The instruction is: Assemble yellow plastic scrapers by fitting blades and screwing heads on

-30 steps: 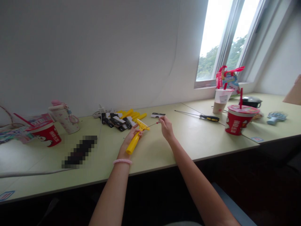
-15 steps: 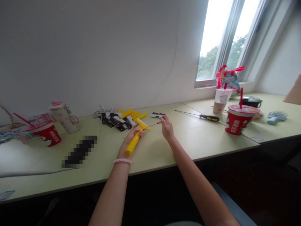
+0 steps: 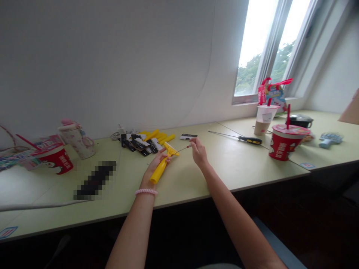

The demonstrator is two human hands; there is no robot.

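Note:
My left hand (image 3: 154, 163) is closed around a yellow scraper (image 3: 158, 171), its round handle slanting toward me and its wide head pointing away. In my right hand (image 3: 199, 154) is a small screwdriver (image 3: 184, 148), pinched by its handle end. Its thin shaft points left, and the tip meets or nearly meets the scraper's head; exact contact is too small to tell. Most of the screwdriver's handle is hidden by my fingers. Behind the scraper lie several black-and-white cards (image 3: 140, 144) and several yellow handles (image 3: 159, 136).
One black-and-white card (image 3: 188, 137) lies beyond my right hand. A larger black-and-yellow screwdriver (image 3: 249, 140) rests to the right, beside a red cup (image 3: 284, 145) and a clear drink cup (image 3: 263, 123). Leftward stand a tilted red cup (image 3: 60, 161) and a bottle (image 3: 80, 142).
The fingers of my right hand have shifted slightly on the small screwdriver's handle. My left hand and the scraper stay almost in place.

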